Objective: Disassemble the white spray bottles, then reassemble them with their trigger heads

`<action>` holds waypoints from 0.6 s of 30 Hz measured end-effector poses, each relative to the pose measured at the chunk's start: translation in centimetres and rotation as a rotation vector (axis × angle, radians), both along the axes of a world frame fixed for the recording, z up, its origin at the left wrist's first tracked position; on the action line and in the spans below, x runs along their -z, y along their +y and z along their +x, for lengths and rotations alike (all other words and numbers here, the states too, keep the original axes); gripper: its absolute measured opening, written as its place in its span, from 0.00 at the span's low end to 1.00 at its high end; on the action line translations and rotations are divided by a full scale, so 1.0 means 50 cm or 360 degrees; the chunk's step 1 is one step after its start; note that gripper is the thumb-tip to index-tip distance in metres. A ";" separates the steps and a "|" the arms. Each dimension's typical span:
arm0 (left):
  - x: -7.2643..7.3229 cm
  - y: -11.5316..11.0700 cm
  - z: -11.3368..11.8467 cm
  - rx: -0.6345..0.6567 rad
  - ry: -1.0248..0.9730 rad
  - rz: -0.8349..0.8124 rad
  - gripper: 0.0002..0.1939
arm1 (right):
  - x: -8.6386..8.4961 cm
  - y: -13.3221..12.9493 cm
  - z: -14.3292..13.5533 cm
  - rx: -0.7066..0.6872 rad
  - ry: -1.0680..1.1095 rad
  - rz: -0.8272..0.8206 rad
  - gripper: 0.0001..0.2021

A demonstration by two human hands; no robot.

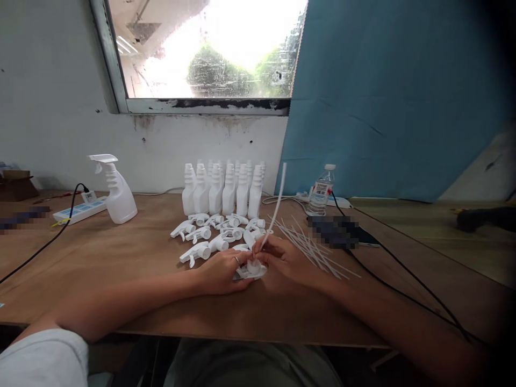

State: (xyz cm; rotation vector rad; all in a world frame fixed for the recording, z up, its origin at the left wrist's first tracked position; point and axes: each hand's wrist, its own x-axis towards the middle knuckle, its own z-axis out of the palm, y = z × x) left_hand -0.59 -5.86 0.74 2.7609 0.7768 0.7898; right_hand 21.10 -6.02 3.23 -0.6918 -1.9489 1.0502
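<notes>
Trigger sprayer head (258, 273), smooth and white, sits low at the desk (153, 236), near the middle of the front edge, partly hidden by the hands; a slim, pale, slightly curved dip tube (278, 201) rises from it, leaning toward the right back corner. It lies between both sets of fingers: the left hand (223, 273) curls its fingers over the head, while the right hand (290, 262) pinches the tube's lower end between thumb and fingertips. Toward the back edge, white spray bottles (228, 191) stand upright in close rows, tops uncapped, contents hidden by opaque walls. Near the left back corner stands a white spray bottle with its trigger fitted (121, 201). Toward the right side is a clear plastic water bottle (321, 188), capped, its fill level unclear. Loose trigger heads (195, 252) lie before the rows; spare dip tubes (318, 252) fan out right of them.
</notes>
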 end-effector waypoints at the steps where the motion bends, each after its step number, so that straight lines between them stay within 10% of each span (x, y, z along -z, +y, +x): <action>1: 0.000 0.000 0.000 -0.0013 0.0001 -0.0006 0.18 | -0.001 -0.004 0.000 0.0041 -0.0047 0.0092 0.12; 18: 0.003 -0.003 -0.002 -0.0011 -0.0041 0.0014 0.18 | -0.011 -0.006 0.006 0.0090 -0.0238 0.0387 0.07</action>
